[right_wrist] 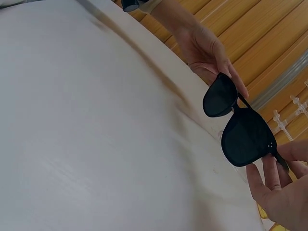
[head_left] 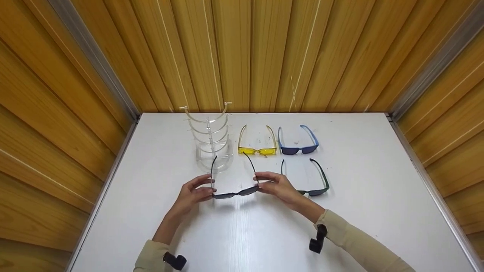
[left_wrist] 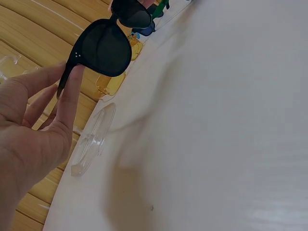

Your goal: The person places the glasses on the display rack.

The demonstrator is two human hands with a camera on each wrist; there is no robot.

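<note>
A pair of black sunglasses (head_left: 247, 191) with dark lenses is held up over the white table, its arms unfolded and pointing away from me. My left hand (head_left: 194, 195) pinches the left hinge end between thumb and fingers. At the opposite end my right hand (head_left: 279, 187) grips the frame by the right hinge. Both wrist views show the dark lenses (left_wrist: 107, 48) facing the cameras, with small silver dots at the frame corner. Just beyond the left hand stands a clear tiered eyewear display stand (head_left: 209, 126), whose tiers carry no glasses.
Yellow glasses (head_left: 267, 151) and blue sunglasses (head_left: 309, 150) lie side by side at the back, arms unfolded. Green-armed sunglasses (head_left: 318, 192) lie nearer, partly hidden behind the right hand. Wood-slat walls (head_left: 270, 56) enclose the white table (head_left: 378, 170) at the back and sides.
</note>
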